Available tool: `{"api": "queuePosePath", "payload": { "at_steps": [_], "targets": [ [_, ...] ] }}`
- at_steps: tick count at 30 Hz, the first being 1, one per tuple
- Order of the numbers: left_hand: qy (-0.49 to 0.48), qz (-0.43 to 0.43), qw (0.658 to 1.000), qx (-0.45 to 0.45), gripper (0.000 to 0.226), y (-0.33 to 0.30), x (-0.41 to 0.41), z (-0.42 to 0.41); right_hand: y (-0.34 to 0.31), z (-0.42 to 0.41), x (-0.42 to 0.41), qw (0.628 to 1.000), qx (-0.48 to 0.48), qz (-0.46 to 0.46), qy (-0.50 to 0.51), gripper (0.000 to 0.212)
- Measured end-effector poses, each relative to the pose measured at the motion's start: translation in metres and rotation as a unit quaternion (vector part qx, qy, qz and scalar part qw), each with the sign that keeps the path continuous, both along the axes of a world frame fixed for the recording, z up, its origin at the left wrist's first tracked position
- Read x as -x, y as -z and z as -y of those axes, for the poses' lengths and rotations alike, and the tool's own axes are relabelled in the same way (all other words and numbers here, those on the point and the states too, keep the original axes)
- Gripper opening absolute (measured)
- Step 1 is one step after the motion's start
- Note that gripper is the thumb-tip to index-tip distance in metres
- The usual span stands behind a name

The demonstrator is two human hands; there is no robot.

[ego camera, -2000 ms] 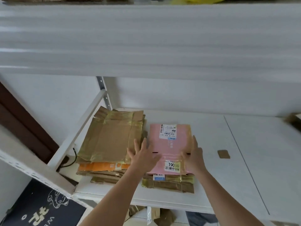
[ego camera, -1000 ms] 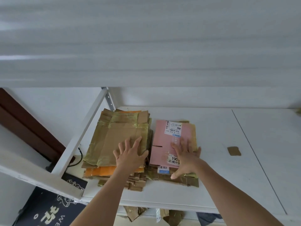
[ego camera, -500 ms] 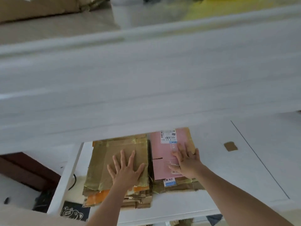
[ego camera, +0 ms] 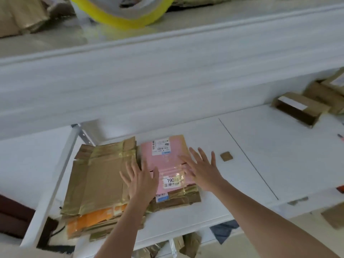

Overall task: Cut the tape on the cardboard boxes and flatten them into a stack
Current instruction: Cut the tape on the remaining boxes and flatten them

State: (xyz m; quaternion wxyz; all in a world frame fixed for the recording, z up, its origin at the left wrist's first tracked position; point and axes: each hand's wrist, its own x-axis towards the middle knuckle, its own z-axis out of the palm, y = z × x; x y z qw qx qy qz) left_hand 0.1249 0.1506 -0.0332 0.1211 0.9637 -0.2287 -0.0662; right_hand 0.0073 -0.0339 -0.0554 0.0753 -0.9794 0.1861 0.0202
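both hands flat, fingers spread, holding nothing: left hand [ego camera: 141,181] and right hand [ego camera: 202,170] on the pink flattened box [ego camera: 167,162] between them

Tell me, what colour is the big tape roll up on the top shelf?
Yellow, with a white inside; the tape roll shows best in the head view.

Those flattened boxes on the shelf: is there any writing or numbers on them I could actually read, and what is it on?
"190": white sticker near the front of the pink flattened box; further digits and the line below are blurred.
Shipping label at the pink box's far end: barcode and print too small to read.
Orange flattened box: pale markings, unreadable.
Blue-and-white label under the pink box: unreadable.
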Motion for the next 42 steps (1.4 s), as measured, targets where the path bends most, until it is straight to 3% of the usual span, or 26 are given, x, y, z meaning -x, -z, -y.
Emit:
{"api": "queuePosePath", "payload": {
  "at_steps": [5,13,18,30,34,42],
  "targets": [
    [0.055,-0.012,0.998,0.028,0.059,-0.012,0.082,0.082,-0.009,0.066,0.093,0.999,-0.013,0.012,0.046,0.055],
    [0.201,-0.03,0.979,-0.011,0.062,-0.024,0.229,0.244,-0.027,0.206,0.273,0.981,-0.07,0.026,0.179,0.056],
    [0.26,-0.024,0.965,-0.027,0.065,-0.029,0.28,0.329,-0.036,0.276,0.337,0.966,-0.071,0.045,0.245,0.057],
    [0.337,-0.045,0.937,-0.076,0.063,-0.01,0.307,0.552,-0.028,0.439,0.378,0.932,-0.089,0.053,0.347,0.059],
    [0.363,-0.054,0.929,-0.045,0.068,-0.014,0.322,0.618,-0.035,0.499,0.398,0.914,-0.085,0.078,0.389,0.06],
    [0.276,-0.116,0.952,-0.061,0.06,0.005,0.306,0.661,-0.031,0.563,0.35,0.93,-0.138,0.069,0.334,0.059]
  ]
}}
